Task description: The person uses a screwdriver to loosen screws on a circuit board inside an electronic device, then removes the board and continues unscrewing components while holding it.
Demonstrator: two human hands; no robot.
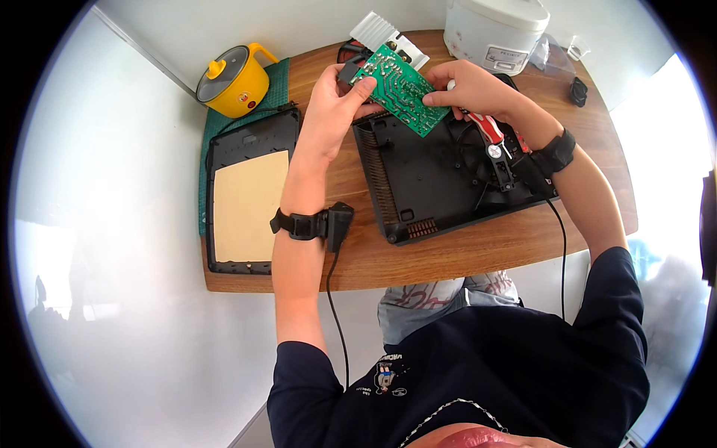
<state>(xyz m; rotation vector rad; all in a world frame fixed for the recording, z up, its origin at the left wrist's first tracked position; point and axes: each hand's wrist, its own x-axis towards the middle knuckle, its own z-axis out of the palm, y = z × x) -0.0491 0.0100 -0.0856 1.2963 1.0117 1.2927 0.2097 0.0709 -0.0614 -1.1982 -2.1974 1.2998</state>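
Observation:
My left hand (335, 101) grips the left end of a green circuit board (402, 89), thumb on top. At the board's right edge, my right hand (478, 89) pinches it. The soldered side faces up, and the board is tilted above a black plastic housing (418, 183). A ribbed silver heat sink (376, 33) shows behind the board. Just below my right hand is a red-and-white tool handle (487, 128); whether my fingers also hold it I cannot tell. A black fan (474, 153) sits in the housing, partly covered by the tool and my arm.
A black frame with a beige panel (250, 209) lies left on a green cutting mat (278, 78). A yellow pot (235, 82) stands behind it. A white rice cooker (497, 33), a plastic bag (549, 56) and a small black object (578, 92) are at the back right.

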